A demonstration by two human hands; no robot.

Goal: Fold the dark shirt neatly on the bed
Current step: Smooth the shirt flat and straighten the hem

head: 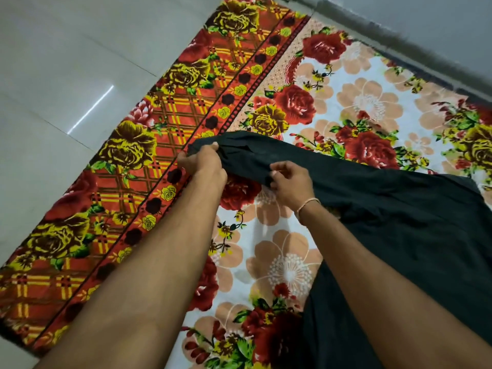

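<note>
Dark green cotton shirt [372, 209] spread on floral-blanket bed [372, 107], sleeve stretched leftward: left hand [202, 162] gripping the cuff end, right hand [288, 182] pinching mid-sleeve, nearer the shirt body to the right.

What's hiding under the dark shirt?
The dark shirt lies on the floral bedspread, whose flowers show all around it. Whatever pattern lies beneath is covered. The left hand and right hand grip its sleeve.
</note>
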